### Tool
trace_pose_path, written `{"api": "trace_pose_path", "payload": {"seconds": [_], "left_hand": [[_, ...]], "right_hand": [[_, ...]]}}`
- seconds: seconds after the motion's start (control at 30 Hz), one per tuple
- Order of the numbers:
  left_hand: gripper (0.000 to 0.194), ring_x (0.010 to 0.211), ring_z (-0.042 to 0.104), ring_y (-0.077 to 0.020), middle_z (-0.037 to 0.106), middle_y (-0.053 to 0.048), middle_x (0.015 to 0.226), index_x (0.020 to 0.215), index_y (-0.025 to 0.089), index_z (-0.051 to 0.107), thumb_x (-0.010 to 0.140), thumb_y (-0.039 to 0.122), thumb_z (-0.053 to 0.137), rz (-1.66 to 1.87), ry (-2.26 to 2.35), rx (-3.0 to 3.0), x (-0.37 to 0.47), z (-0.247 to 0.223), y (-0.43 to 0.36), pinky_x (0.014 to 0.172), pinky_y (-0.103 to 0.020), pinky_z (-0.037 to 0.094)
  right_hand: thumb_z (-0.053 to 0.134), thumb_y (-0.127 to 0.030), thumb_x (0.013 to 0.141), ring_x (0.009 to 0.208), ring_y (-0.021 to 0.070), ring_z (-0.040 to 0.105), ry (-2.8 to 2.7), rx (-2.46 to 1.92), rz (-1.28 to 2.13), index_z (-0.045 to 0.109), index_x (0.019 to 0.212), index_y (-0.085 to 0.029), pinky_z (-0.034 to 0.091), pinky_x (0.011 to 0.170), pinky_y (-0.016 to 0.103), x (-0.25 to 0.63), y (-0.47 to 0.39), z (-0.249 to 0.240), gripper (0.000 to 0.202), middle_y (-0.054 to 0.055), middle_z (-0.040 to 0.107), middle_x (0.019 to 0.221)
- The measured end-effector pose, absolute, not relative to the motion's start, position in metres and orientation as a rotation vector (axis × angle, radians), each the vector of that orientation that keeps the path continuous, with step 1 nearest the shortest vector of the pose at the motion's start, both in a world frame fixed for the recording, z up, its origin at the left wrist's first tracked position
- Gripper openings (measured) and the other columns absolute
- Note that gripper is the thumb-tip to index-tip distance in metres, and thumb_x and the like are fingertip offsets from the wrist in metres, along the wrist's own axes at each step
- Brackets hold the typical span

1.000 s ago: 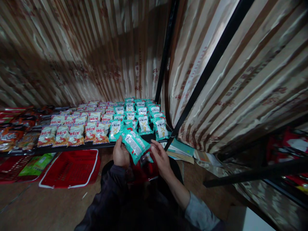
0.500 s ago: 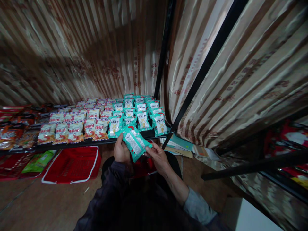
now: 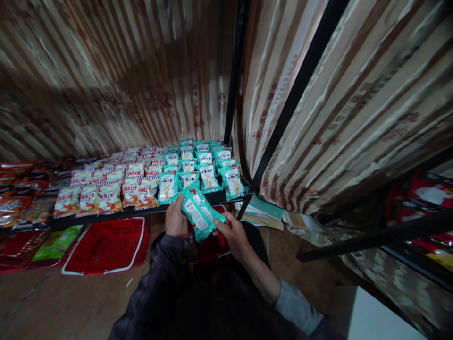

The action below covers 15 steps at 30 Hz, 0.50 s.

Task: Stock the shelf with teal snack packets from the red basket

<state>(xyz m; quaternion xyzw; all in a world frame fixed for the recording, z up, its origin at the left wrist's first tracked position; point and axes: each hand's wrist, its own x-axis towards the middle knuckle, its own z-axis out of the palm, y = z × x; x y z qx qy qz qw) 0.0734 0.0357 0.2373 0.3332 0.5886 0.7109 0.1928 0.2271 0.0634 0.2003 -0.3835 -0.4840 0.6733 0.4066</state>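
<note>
A teal snack bag point(image 3: 200, 215) with its printed back facing up is held between both hands, just in front of the shelf edge. My left hand point(image 3: 176, 218) grips its left end, thumb on top. At the lower right corner, my right hand point(image 3: 231, 232) pinches the bag between thumb and fingers. Behind it, several teal bags point(image 3: 208, 177) stand in rows at the right end of the low black shelf point(image 3: 116, 214). Beside them on the left are rows of white and orange bags point(image 3: 110, 196).
Below the shelf, a red basket point(image 3: 106, 245) with a white handle sits on the floor, near a green packet point(image 3: 56, 244). Black posts point(image 3: 279, 127) rise at the right before striped curtains point(image 3: 318, 113). A white box point(image 3: 375, 316) stands lower right.
The view has shifted slightly. Both hands still hold the teal bag, which is turned and tilted a little differently, and more of the left hand's back shows.
</note>
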Motion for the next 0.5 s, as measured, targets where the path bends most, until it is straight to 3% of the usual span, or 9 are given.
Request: {"api": "trace_pose_path", "payload": {"seconds": [0.1, 0.23, 0.4, 0.5], "left_hand": [[0.035, 0.125, 0.037, -0.0323, 0.063, -0.009, 0.108, 0.087, 0.017, 0.067, 0.053, 0.010, 0.063, 1.879, 1.651, 0.943, 0.073, 0.243, 0.031, 0.105, -0.039, 0.029], [0.023, 0.124, 0.039, -0.0316, 0.065, -0.009, 0.103, 0.079, 0.018, 0.065, 0.058, 0.013, 0.059, 1.839, 1.718, 0.871, 0.073, 0.245, 0.034, 0.102, -0.040, 0.033], [0.032, 0.123, 0.040, -0.0320, 0.063, -0.010, 0.109, 0.077, 0.017, 0.065, 0.047, 0.008, 0.062, 1.919, 1.753, 0.902, 0.072, 0.242, 0.034, 0.105, -0.035, 0.029], [0.025, 0.115, 0.048, -0.0315, 0.066, -0.009, 0.098, 0.077, 0.019, 0.063, 0.052, 0.016, 0.064, 1.894, 1.670, 0.813, 0.074, 0.242, 0.037, 0.097, -0.037, 0.039]], "right_hand": [[0.070, -0.048, 0.061, 0.053, 0.0148, 0.058, -1.216, -0.986, 1.686, 0.048, 0.069, -0.022, 0.049, 0.056, 0.029, 0.227, 0.061, 0.202, 0.035, -0.002, 0.063, 0.062], [0.068, -0.047, 0.063, 0.053, 0.0139, 0.057, -1.252, -0.989, 1.691, 0.049, 0.069, -0.022, 0.048, 0.056, 0.028, 0.229, 0.061, 0.202, 0.032, -0.003, 0.063, 0.060], [0.067, -0.050, 0.065, 0.060, 0.0139, 0.059, -1.523, -0.880, 1.726, 0.056, 0.071, -0.019, 0.047, 0.062, 0.028, 0.245, 0.072, 0.209, 0.033, -0.001, 0.063, 0.062], [0.063, -0.053, 0.069, 0.065, 0.0139, 0.059, -1.510, -0.854, 1.617, 0.059, 0.073, -0.018, 0.047, 0.065, 0.028, 0.254, 0.084, 0.217, 0.035, 0.001, 0.064, 0.069]]}}
